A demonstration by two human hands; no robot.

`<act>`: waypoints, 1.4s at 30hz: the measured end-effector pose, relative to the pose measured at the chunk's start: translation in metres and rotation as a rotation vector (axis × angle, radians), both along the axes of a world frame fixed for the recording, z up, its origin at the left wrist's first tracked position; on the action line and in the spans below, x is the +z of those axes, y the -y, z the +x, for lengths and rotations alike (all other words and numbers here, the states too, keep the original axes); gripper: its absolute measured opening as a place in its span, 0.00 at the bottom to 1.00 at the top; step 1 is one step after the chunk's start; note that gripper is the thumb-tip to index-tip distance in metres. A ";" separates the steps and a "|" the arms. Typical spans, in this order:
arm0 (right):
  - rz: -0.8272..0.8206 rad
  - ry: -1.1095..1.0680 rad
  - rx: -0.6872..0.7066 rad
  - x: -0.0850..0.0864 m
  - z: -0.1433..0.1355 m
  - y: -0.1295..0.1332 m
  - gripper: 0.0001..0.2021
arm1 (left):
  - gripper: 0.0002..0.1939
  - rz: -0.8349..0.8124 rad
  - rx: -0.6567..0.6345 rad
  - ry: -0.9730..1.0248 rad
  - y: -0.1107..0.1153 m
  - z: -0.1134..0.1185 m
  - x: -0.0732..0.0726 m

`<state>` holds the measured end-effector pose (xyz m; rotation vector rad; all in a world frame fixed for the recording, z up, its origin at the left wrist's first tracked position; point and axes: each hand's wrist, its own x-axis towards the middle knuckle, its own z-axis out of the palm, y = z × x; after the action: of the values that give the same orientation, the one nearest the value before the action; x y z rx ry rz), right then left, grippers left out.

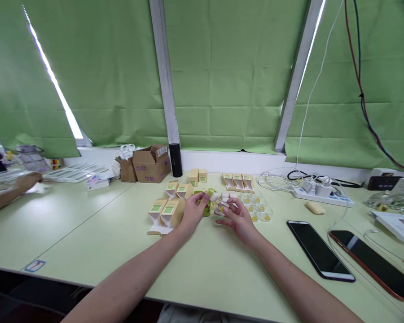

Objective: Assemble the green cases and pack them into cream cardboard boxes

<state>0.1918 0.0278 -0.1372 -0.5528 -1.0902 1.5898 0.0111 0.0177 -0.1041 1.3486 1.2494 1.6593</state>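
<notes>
Over the pale desk (121,242), the left hand (192,210) pinches a green-and-white piece (212,194), the right hand (239,220) a clear container (221,207), while boxes (173,211) at left gape unclosed and clear pots (265,211) sit out right.

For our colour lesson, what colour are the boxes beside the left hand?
The boxes are tan outside; see the head view.

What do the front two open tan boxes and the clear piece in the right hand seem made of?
Tan boxes: likely matte card, judging by folded flaps and white insides. Clear piece in the right hand: shiny, see-through, probably plastic; glass remains possible.
</notes>
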 end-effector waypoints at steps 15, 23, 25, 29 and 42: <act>-0.030 -0.066 0.039 0.001 0.003 -0.005 0.28 | 0.33 -0.004 -0.020 -0.098 0.001 0.002 -0.003; -0.031 -0.063 0.056 0.006 0.005 -0.001 0.27 | 0.31 0.009 -0.031 -0.144 0.002 0.004 -0.004; -0.028 -0.068 0.054 0.005 0.004 -0.002 0.26 | 0.30 0.005 -0.034 -0.147 0.003 0.005 -0.003; -0.022 -0.073 0.047 0.003 0.003 -0.003 0.27 | 0.31 -0.001 -0.040 -0.164 0.005 0.007 -0.003; -0.024 -0.053 0.034 -0.002 0.000 -0.006 0.28 | 0.31 0.020 -0.039 -0.199 0.008 0.007 -0.002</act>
<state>0.1921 0.0335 -0.1396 -0.5079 -1.0472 1.6401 0.0181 0.0097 -0.1057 1.5717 1.3121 1.5440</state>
